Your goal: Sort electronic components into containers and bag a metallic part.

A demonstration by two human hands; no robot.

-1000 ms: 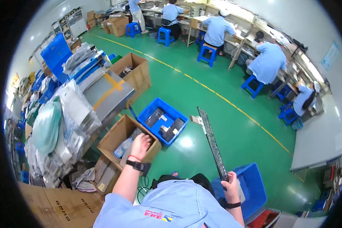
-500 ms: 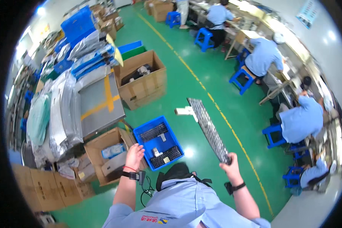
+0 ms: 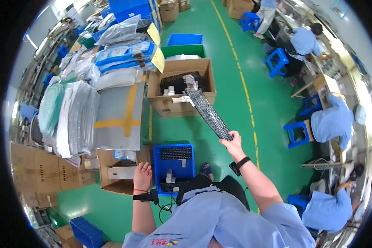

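My right hand (image 3: 234,145) grips one end of a black laptop-style keyboard (image 3: 208,115), which stretches away from me to the upper left. A white strip or cable (image 3: 182,99) sticks out sideways near its far end. In the picture that far end overlaps a large cardboard box (image 3: 171,108) holding more dark keyboards (image 3: 178,79); whether it touches them I cannot tell. My left hand (image 3: 143,177) is empty, fingers stretched, beside a blue plastic crate (image 3: 185,170). Inside the crate lie two black keyboards (image 3: 176,153) with pale tags or cables.
A grey table with orange tape (image 3: 115,115) stands left, with plastic-wrapped sheets (image 3: 78,120) piled beside it. Below its edge is an open cardboard box (image 3: 118,186). A yellow floor line (image 3: 244,89) runs along the right. Co-workers in blue shirts (image 3: 332,120) sit on blue stools (image 3: 295,134) at benches.
My view has turned and shifted toward the cardboard box of keyboards. The held keyboard now reaches the box's near edge in the picture. My left hand stays empty near the crate.
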